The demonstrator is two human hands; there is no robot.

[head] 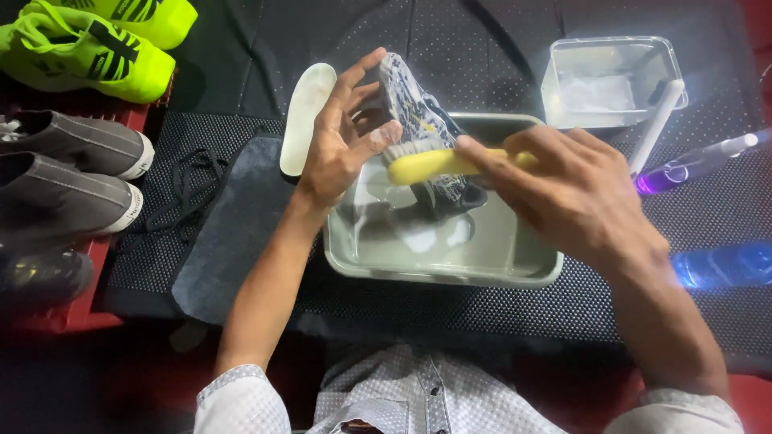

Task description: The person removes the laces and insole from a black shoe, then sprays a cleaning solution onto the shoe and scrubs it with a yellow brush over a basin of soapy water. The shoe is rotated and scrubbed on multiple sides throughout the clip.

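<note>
My left hand (342,137) grips a grey patterned shoe (418,120) by its upper end, tilted over a grey-green basin (450,269) that holds soapy water. A yellow-handled brush (434,165) is in my right hand (571,189), pressed against the side of the shoe. The brush's bristles are hidden against the shoe. Foam lies on the water under the shoe.
A white insole (305,116) and black laces (189,181) lie left of the basin by a dark cloth (229,233). Grey shoes (68,173) and neon yellow shoes (88,44) sit at the left. A clear plastic tub (611,80), a white stick and bottles stand at the right.
</note>
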